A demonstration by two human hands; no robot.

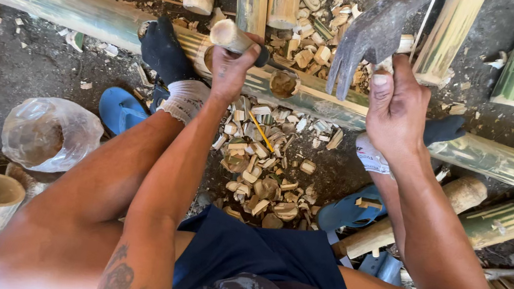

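Gripping a wooden mallet (234, 36), the left hand (232, 69) is clenched; the right hand (395, 109) clamps a dark blade (375, 31) over the bamboo pole (315, 96) lying across socked feet. A glancing strike could likely cut fingers.

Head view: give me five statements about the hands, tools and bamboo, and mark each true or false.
1. The left hand grips a wooden handle. True.
2. The right hand is empty. False: it holds a dark metal blade.
3. The long bamboo pole lies crosswise under both feet. True.
4. A hole is cut in the pole between the hands. True.
5. The ground below the pole is swept. False: bamboo chips lie piled there.
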